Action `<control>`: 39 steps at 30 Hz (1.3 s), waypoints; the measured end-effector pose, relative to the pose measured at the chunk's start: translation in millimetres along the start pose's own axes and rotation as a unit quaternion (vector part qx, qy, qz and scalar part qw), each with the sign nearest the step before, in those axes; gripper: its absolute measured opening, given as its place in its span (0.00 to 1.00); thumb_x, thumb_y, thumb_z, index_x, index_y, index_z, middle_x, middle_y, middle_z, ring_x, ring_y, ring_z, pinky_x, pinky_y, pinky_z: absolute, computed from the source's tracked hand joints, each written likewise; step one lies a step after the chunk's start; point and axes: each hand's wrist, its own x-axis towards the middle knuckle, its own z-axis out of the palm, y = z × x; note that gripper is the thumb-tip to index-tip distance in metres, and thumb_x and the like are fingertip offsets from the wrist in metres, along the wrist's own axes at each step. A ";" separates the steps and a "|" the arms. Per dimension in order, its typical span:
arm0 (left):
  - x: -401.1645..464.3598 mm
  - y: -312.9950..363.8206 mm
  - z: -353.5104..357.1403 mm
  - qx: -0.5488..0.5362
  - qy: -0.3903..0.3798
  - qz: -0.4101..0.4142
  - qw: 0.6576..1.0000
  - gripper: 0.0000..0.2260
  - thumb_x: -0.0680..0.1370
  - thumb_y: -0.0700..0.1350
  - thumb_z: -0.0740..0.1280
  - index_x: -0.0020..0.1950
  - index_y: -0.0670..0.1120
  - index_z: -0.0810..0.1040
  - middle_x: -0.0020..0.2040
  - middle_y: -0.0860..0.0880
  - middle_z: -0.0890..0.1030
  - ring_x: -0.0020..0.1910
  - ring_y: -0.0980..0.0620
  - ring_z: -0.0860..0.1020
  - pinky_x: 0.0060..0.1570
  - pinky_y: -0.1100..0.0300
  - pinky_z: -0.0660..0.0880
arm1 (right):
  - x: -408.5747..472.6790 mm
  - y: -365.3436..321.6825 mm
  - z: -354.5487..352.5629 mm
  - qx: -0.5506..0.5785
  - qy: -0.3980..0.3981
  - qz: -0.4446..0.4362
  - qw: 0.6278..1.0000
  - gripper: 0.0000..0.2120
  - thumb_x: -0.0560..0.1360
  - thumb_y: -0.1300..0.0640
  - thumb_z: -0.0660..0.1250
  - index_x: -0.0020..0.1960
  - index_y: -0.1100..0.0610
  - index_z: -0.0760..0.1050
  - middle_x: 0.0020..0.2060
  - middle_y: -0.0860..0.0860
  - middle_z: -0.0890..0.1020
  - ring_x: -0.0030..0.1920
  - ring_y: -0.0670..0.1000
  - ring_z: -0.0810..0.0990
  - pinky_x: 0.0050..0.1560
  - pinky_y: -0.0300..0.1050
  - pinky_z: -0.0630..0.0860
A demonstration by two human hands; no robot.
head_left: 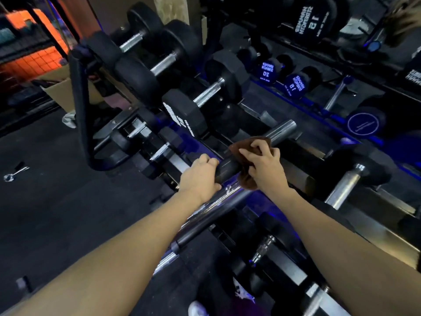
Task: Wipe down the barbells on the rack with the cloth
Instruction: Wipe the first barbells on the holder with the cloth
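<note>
The left hand (pixel 200 176) grips the dark barbell sleeve (pixel 227 166), fingers curled over it. Just beside it, the right hand (pixel 265 166) clutches a brown cloth (pixel 247 147) wrapped around the same bar, which lies diagonally across the dumbbell rack (pixel 373 231). Black hex dumbbells (pixel 205 96) sit on the tiers behind.
</note>
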 end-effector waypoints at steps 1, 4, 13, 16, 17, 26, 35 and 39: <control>4.5 6.0 2.0 0.022 0.004 0.008 1.000 0.28 0.74 0.49 0.70 0.71 0.48 0.65 0.64 0.48 0.67 0.65 0.46 0.68 0.59 0.52 0.70 | 5.0 8.2 -2.6 0.003 0.004 0.005 1.000 0.25 0.75 0.65 0.61 0.70 0.48 0.71 0.70 0.49 0.62 0.62 0.61 0.60 0.56 0.47 0.71; 16.5 19.4 7.3 0.082 0.005 0.022 0.996 0.29 0.74 0.50 0.70 0.72 0.48 0.63 0.65 0.48 0.67 0.65 0.47 0.68 0.58 0.53 0.70 | 21.9 33.0 -12.1 0.016 0.009 0.025 1.000 0.25 0.75 0.65 0.62 0.70 0.48 0.71 0.70 0.49 0.61 0.62 0.61 0.61 0.55 0.48 0.72; 30.7 26.1 11.7 0.119 -0.033 0.004 0.992 0.26 0.76 0.42 0.68 0.72 0.45 0.62 0.65 0.45 0.68 0.62 0.45 0.69 0.57 0.51 0.73 | 67.4 95.0 -34.3 0.088 0.035 0.118 0.988 0.26 0.75 0.67 0.65 0.70 0.50 0.70 0.68 0.50 0.62 0.60 0.61 0.63 0.63 0.53 0.69; 39.3 15.7 2.4 0.064 -0.083 0.020 0.994 0.26 0.77 0.45 0.68 0.73 0.46 0.63 0.65 0.45 0.70 0.62 0.44 0.72 0.61 0.55 0.68 | 69.9 97.5 -36.3 0.110 0.039 0.145 0.982 0.25 0.76 0.66 0.65 0.71 0.51 0.70 0.67 0.50 0.62 0.59 0.60 0.64 0.61 0.50 0.68; 41.6 11.2 -0.7 0.039 -0.103 0.022 0.994 0.27 0.77 0.45 0.67 0.74 0.47 0.63 0.65 0.45 0.70 0.63 0.45 0.72 0.61 0.57 0.67 | 67.0 94.8 -34.1 0.114 0.043 0.146 0.982 0.25 0.76 0.66 0.65 0.71 0.51 0.70 0.67 0.50 0.62 0.58 0.60 0.64 0.61 0.49 0.68; 29.5 -22.4 4.3 -0.099 -0.110 0.013 0.989 0.23 0.80 0.45 0.63 0.74 0.47 0.64 0.70 0.48 0.69 0.68 0.49 0.69 0.70 0.55 0.63 | 4.8 15.4 1.6 0.128 0.032 0.077 0.988 0.24 0.76 0.65 0.64 0.70 0.49 0.71 0.66 0.51 0.63 0.58 0.58 0.64 0.58 0.48 0.70; -48.4 -73.0 -2.1 -0.096 -0.005 -0.020 0.995 0.20 0.78 0.44 0.66 0.69 0.45 0.70 0.64 0.47 0.71 0.64 0.48 0.71 0.65 0.55 0.67 | -53.5 -82.3 38.7 0.121 -0.025 -0.004 0.992 0.25 0.75 0.66 0.61 0.68 0.47 0.72 0.68 0.49 0.61 0.58 0.55 0.60 0.54 0.39 0.67; -83.9 -95.0 -0.4 -0.084 0.020 -0.055 0.995 0.23 0.76 0.49 0.68 0.70 0.47 0.69 0.64 0.49 0.69 0.65 0.49 0.68 0.64 0.57 0.67 | -74.4 -115.2 52.4 0.112 -0.048 -0.019 0.992 0.24 0.77 0.64 0.60 0.69 0.45 0.70 0.69 0.47 0.58 0.59 0.55 0.58 0.59 0.44 0.69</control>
